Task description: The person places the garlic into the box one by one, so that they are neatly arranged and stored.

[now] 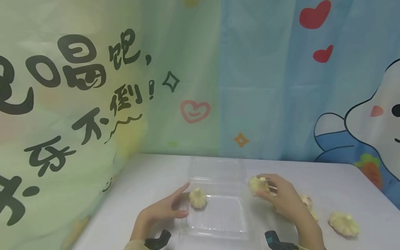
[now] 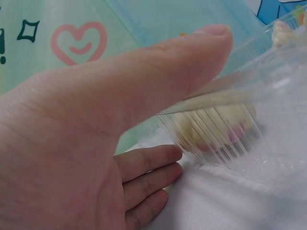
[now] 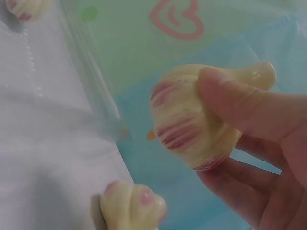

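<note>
garlic bulb (image 1: 257,186): cream, purple-streaked, in right hand (image 1: 283,197) | clear box (image 1: 220,217): open | second bulb (image 1: 197,199): inside box, left side

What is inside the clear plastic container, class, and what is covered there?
One garlic bulb sits inside the clear plastic container, near its left wall. The bulb covers the spot directly beneath it, which cannot be seen.

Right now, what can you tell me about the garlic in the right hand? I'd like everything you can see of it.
The garlic is a pale yellow bulb with rounded lobes, purple-pink streaks and a short, thick stem. Its smooth, shiny surface looks like plastic, though I can't be sure. It appears whole. The right hand pinches it between thumb and fingers, which hide part of it, near the right side of the clear box. In the head view, its stem points roughly upward.
</note>
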Demonstrator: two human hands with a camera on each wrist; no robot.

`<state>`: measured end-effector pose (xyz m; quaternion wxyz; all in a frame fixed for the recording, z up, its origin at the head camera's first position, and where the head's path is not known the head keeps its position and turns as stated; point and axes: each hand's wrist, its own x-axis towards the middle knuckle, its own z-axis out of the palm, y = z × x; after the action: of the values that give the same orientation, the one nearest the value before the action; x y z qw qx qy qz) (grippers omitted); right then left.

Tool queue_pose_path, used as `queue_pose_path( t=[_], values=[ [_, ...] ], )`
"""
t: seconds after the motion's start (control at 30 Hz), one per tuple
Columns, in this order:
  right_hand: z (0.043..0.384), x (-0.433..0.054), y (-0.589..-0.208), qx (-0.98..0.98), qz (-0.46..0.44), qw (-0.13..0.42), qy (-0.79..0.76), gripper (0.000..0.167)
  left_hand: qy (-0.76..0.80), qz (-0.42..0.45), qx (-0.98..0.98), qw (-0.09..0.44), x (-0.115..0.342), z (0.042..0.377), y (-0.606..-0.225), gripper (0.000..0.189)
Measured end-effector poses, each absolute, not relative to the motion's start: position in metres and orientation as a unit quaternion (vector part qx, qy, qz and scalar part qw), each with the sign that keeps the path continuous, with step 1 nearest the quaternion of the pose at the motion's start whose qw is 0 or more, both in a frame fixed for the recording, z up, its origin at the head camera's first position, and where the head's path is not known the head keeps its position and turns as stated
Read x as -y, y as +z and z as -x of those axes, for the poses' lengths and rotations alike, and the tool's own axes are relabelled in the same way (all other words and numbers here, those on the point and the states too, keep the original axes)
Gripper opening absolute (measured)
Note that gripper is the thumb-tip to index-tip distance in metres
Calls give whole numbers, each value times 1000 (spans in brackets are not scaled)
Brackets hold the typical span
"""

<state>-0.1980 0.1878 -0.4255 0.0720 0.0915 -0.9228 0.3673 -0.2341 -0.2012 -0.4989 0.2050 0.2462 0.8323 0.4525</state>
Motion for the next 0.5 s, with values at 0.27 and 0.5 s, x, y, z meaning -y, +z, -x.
queue_pose_path(
  t=[0.27,0.5],
  values=[
    [203,-161,-425,908,-144,71,386,46,455,-250,-830,204,203,234,-498,93],
    [205,-146,-435,896,-158,69,409,45,454,-255,-828,209,201,234,-497,94]
  ],
)
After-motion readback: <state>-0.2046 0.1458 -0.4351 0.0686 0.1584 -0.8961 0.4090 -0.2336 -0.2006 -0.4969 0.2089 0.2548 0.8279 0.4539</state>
